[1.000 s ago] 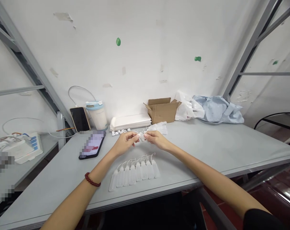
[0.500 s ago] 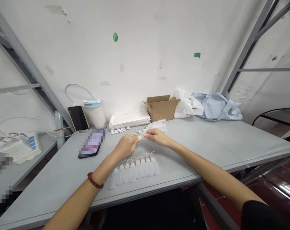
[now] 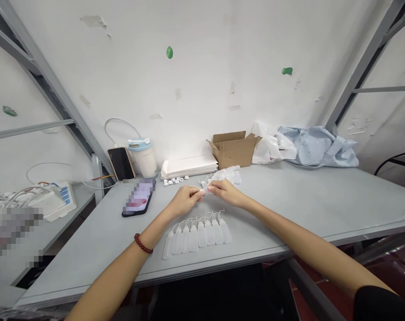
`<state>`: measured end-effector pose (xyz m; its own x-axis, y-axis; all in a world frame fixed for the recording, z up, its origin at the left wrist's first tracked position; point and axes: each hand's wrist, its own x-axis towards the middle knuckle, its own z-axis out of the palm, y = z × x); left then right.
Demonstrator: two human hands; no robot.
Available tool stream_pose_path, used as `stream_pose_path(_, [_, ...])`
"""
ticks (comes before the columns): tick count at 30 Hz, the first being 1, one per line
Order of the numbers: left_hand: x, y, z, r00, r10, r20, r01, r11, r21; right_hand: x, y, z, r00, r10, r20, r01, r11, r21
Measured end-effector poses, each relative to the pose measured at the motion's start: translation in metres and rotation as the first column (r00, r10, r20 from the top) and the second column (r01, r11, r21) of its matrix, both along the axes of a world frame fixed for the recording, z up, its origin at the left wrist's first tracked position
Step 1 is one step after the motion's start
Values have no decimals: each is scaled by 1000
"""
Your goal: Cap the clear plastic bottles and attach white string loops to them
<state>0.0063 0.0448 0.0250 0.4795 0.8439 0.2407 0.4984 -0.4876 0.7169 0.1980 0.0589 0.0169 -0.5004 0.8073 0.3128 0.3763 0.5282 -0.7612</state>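
Above the middle of the table my two hands meet, fingertips almost touching. My left hand [image 3: 186,199] pinches a small white plastic piece, its shape mostly covered by the fingers. My right hand [image 3: 225,191] is closed in a pinch on the same whitish piece from the other side. Nearer to me lies a slanting row of several translucent squeeze bottles [image 3: 201,234], their thin curved spouts pointing away. Just behind my right hand is a group of similar translucent bottles [image 3: 234,174]. Small white caps [image 3: 175,181] lie in a cluster beyond my left hand.
At the back stand a stack of white sheets or envelopes [image 3: 189,166], an opened cardboard box [image 3: 236,151], a white plastic bag [image 3: 272,147] and light blue cloth [image 3: 318,147]. On the left are a cup [image 3: 144,160], a leaning phone [image 3: 121,164] and a flat phone [image 3: 139,198].
The view has turned slightly left, so everything sits further right in the picture. My hands stay together at the same spot, with the left fingers shifted slightly. The bottle row is unchanged.
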Motion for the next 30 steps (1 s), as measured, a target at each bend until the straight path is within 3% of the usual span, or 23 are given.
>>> stream_pose_path(4, [-3,5,-3,997,-36,-67,42,995,90,-5,6,-7,1000,-21,-6,20,997,-76])
stream_pose_path(8, [-6,11,-10,974,0,-225,65,958,279,-9,13,-14,999,-25,22,28,990,-137])
stream_pose_path(15, [-4,16,-16,948,54,-314,88,903,420,-5,16,-12,999,-49,16,50,995,-92])
stream_pose_path(19, [-22,33,-23,907,216,-362,-42,900,433,-2,18,-9,993,-105,56,103,994,28])
stream_pose_path(24, [-49,55,-32,868,417,-268,-261,844,468,9,24,-5,968,-250,-5,249,960,132])
stream_pose_path(27, [-49,58,-33,864,457,-211,-329,829,452,11,25,-5,956,-293,-3,290,942,167])
stream_pose_path(30, [-38,56,-31,886,432,-167,-343,854,391,8,24,-5,958,-284,32,272,942,194])
